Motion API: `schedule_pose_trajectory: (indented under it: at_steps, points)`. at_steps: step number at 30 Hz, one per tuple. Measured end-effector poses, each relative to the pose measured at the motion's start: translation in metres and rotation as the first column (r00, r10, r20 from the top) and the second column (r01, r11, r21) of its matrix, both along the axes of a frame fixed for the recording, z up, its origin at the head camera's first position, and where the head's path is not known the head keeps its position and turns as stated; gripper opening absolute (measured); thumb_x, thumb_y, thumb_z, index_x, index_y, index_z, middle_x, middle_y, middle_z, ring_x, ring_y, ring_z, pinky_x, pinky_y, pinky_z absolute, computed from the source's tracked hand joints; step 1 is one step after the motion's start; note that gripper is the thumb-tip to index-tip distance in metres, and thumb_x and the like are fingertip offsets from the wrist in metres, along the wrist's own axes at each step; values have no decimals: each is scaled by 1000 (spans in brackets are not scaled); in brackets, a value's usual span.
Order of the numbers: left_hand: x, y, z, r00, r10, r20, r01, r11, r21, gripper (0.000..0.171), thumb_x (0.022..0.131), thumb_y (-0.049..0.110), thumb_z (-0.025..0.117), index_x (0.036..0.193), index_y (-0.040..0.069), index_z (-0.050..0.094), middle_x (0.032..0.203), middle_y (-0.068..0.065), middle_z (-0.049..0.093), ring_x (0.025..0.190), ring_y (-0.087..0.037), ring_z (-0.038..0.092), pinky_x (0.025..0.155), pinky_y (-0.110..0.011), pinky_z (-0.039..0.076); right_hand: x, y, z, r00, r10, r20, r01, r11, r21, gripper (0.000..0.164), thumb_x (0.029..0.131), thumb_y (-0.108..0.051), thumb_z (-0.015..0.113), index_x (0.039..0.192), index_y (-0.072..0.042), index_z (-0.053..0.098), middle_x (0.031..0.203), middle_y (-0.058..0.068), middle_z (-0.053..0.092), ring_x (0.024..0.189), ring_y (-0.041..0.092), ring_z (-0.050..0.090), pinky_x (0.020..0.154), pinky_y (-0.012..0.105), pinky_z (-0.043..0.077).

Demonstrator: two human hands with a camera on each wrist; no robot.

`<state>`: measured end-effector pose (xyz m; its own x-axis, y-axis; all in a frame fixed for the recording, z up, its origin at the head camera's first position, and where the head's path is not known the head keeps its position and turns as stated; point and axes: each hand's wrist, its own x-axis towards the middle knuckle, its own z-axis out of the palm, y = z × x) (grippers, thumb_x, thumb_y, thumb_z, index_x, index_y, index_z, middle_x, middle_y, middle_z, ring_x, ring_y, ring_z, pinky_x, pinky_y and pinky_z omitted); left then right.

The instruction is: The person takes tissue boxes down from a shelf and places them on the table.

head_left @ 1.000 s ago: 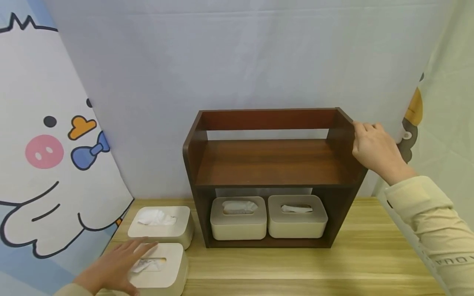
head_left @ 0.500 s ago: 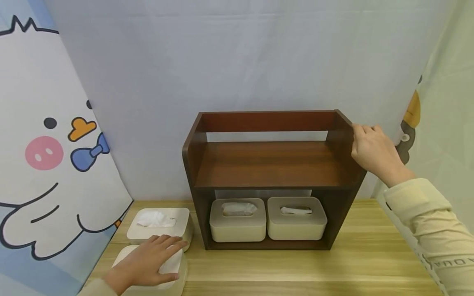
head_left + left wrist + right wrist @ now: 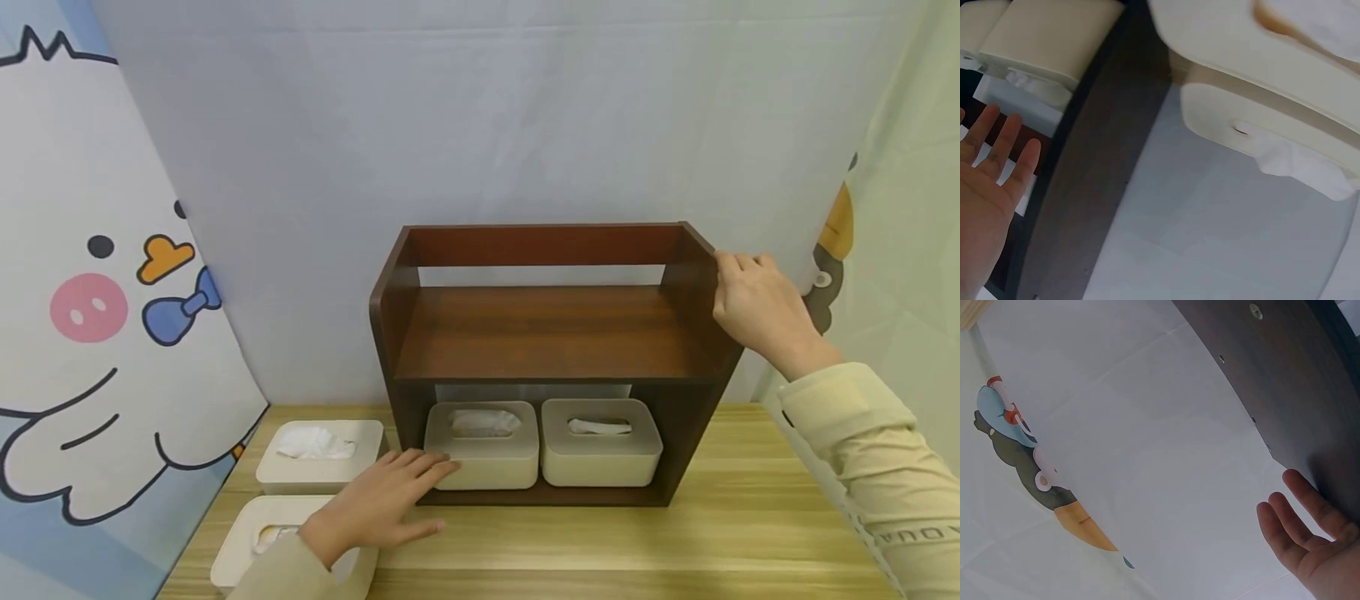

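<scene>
Left hand (image 3: 381, 503) now by shelf (image 3: 555, 332), contact unclear

We see a short row of grey capitals (image 3: 921, 533) printed across the right sleeve (image 3: 885, 467), among which we make out a U and an A, though we cannot read the whole word with certainty.

Screened-off space: grey cloth backdrop (image 3: 540, 117), cartoon sheet (image 3: 67, 208), woodgrain tabletop (image 3: 750, 517).
</scene>
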<state>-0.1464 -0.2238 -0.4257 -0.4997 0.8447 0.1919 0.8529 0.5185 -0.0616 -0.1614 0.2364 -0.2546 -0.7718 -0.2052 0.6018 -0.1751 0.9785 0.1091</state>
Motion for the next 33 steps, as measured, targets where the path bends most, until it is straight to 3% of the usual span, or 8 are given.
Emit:
schedule_pose_trajectory:
  at_steps: [4, 9, 18, 26, 33]
  points:
    - [-9, 23, 1, 1000, 1, -19, -2, 1000, -9, 68, 88, 63, 32, 140, 20, 34, 134, -2, 47, 118, -21, 48, 92, -44, 42, 2, 0, 1, 1000, 5, -12, -5, 1000, 4, 34, 87, -1, 36, 113, 18, 48, 101, 37, 56, 91, 50, 50, 84, 54, 38]
    - [-23, 40, -1, 999, 36, -11, -36, 999, -2, 64, 88, 57, 44, 140, 20, 35, 135, -2, 46, 120, -22, 47, 94, -44, 42, 4, -2, 1, 1000, 4, -10, -4, 1000, 3, 35, 87, -1, 36, 113, 18, 48, 101, 37, 56, 91, 50, 50, 84, 54, 38]
    - [-57, 67, -14, 993, 83, -88, -70, 988, 138, 69, 77, 45, 68, 131, 8, 47, 128, -11, 53, 117, -30, 51, 98, -45, 40, 11, -5, 4, 1000, -9, 11, 9, 1000, -8, 35, 87, -1, 35, 114, 18, 47, 103, 37, 55, 93, 51, 49, 84, 55, 38]
    - [-67, 79, -23, 973, 227, 49, -232, 956, 177, 68, 80, 42, 64, 133, 5, 44, 130, -17, 49, 117, -37, 48, 95, -50, 40, 15, -5, 4, 1000, 15, -27, -14, 1000, 14, 34, 86, 1, 36, 112, 19, 48, 100, 38, 56, 90, 49, 51, 84, 54, 38]
    - [-71, 76, -32, 944, 248, 219, -289, 940, 180, 69, 83, 43, 62, 134, 1, 41, 134, -20, 44, 124, -42, 40, 102, -52, 31, 19, -8, 4, 1000, -1, -13, 1, 1000, 0, 35, 87, 0, 36, 114, 17, 47, 101, 36, 56, 91, 50, 49, 85, 54, 38]
